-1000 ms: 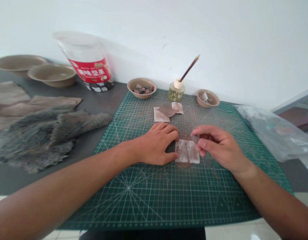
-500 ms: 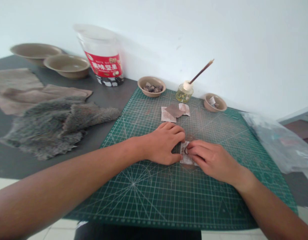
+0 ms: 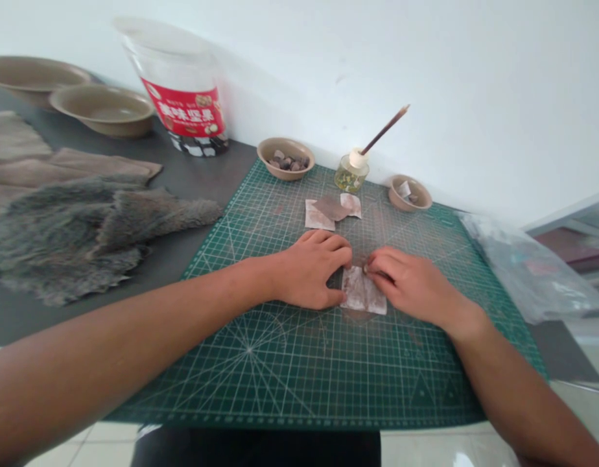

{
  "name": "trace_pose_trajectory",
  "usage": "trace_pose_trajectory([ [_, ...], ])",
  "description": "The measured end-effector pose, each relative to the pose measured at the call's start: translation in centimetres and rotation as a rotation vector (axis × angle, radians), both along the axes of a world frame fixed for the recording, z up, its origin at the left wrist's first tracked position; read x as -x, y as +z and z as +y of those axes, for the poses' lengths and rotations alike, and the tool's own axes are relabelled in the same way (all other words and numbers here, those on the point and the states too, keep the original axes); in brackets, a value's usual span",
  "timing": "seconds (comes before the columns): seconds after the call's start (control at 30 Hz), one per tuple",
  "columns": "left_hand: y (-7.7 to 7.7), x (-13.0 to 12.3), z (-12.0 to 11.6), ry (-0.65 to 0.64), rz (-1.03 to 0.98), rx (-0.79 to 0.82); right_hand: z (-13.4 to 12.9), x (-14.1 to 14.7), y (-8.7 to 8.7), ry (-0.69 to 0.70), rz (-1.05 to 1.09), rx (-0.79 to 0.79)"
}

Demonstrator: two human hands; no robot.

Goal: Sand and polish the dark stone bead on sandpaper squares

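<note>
A worn, whitish square sheet point(image 3: 365, 295), sandpaper by its look, lies on the green cutting mat point(image 3: 280, 383). My left hand point(image 3: 314, 269) rests at its left edge, thumb and forefinger spread apart and pressing the paper's left side. At the paper's upper right, my right hand point(image 3: 409, 282) pinches a small piece point(image 3: 367, 268) at its fingertips; the fingers mostly hide it, so its kind is unclear. Beyond my left hand lie more square sheets, two whitish point(image 3: 319, 217) and one brownish point(image 3: 332, 207).
A bowl of small dark stone-like pieces point(image 3: 286, 143), a glass bottle point(image 3: 351, 175) with a brush-like stick, and a smaller bowl point(image 3: 410, 206) line the back. On the left are grey fuzzy cloth point(image 3: 70, 240), a nut tub point(image 3: 187, 110) and bowls point(image 3: 105, 126). A plastic bag point(image 3: 533, 272) lies right.
My right hand has shifted toward the paper's upper edge, uncovering more of the sheet. My left hand stays at the paper's left side. The whole view has shifted slightly.
</note>
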State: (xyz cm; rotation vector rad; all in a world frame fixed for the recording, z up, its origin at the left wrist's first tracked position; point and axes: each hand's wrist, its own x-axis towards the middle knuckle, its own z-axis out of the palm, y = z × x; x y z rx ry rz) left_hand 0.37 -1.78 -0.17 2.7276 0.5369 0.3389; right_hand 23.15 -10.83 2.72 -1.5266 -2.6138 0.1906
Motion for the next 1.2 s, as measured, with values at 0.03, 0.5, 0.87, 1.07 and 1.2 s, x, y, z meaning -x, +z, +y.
trace_pose_trajectory([
  [0.03, 0.0, 0.0, 0.0, 0.003, 0.003, -0.001, 0.0, -0.2, 0.1, -0.014, 0.015, 0.036],
  [0.5, 0.3, 0.0, -0.4, 0.007, 0.034, 0.000, -0.6, -0.4, 0.8, 0.098, 0.084, 0.189],
  [0.87, 0.1, -0.4, -1.7, 0.074, 0.009, -0.057, -0.9, -0.2, 0.4, 0.069, 0.146, 0.232],
  [1.07, 0.0, -0.3, -1.9, 0.075, 0.015, -0.068, -0.8, -0.1, 0.0, 0.090, 0.253, 0.231],
  [1.2, -0.1, 0.0, -1.8, 0.053, 0.003, -0.077, -0.6, 0.2, -0.2, 0.102, 0.190, 0.197],
])
